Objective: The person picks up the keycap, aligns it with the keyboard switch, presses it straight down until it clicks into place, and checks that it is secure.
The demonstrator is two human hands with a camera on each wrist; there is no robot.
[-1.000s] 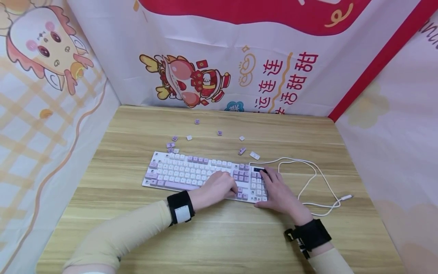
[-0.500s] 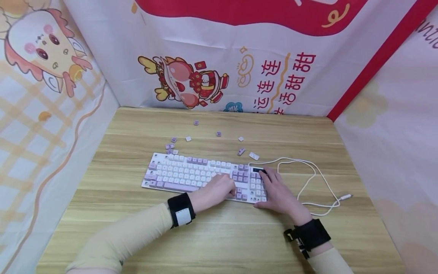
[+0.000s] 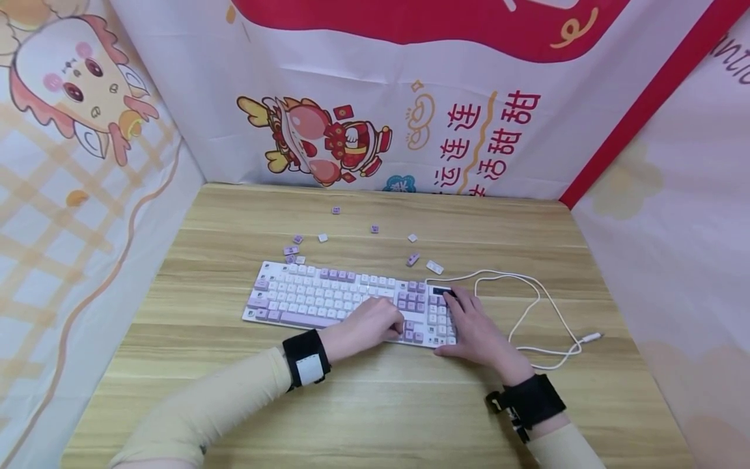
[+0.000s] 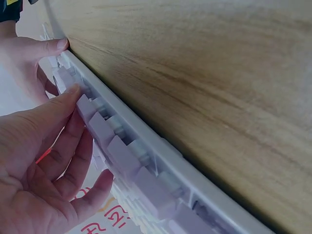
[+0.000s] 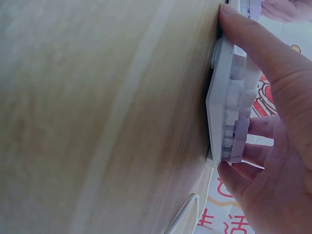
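A white and lilac keyboard (image 3: pixel 316 296) lies on the wooden table, some of its key positions bare of caps. My left hand (image 3: pixel 370 320) is over its arrow-key area, fingers curled; in the left wrist view thumb and forefinger pinch a lilac keycap (image 4: pixel 87 108) near the front edge, the fingertip behind it partly hidden. At the right end, my right hand (image 3: pixel 479 333) grips the keyboard. Its thumb (image 5: pixel 258 41) presses the front edge in the right wrist view, while the other fingers reach across to the side and the number-pad keys.
Behind the keyboard lie several loose keycaps, including a purple one (image 3: pixel 413 259), a long white one (image 3: pixel 435 267) and a small white one (image 3: pixel 323 238). A white cable (image 3: pixel 547 303) loops on the right side of the table. Printed cloth (image 3: pixel 205 78) walls surround the table.
The left hand stays at the arrow-key area with only a very slight shift of the wrist. The right hand and keyboard hold their place; the head view has tilted slightly.
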